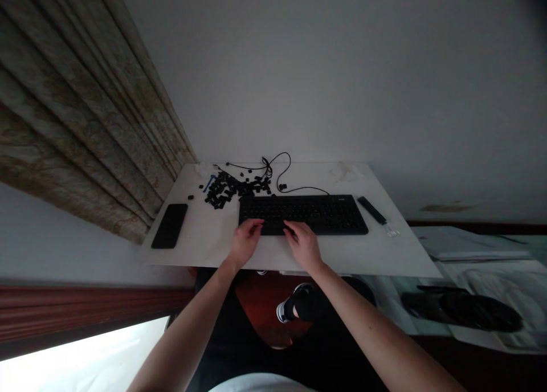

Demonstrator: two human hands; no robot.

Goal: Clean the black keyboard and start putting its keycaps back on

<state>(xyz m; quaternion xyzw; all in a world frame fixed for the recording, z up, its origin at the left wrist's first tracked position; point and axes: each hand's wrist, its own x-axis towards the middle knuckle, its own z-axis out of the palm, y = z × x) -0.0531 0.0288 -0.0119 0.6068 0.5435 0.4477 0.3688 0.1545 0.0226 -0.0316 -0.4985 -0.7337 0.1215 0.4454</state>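
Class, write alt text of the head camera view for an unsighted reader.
The left hand and right hand rest on a black keyboard on a white desk; a heap of loose black keycaps and a tangled cable lie beyond it.

looks like a room in someone's home to me, probably a bedroom, with a long tan patterned fabric curtain (77, 113) hanging down one side and dark reddish wooden trim (85, 303) along the wall. a plain white desk (200, 249) holds a black computer keyboard (303, 215), and off to the right there's rumpled white bedding (491, 289) with a black bag (461, 309) on it.
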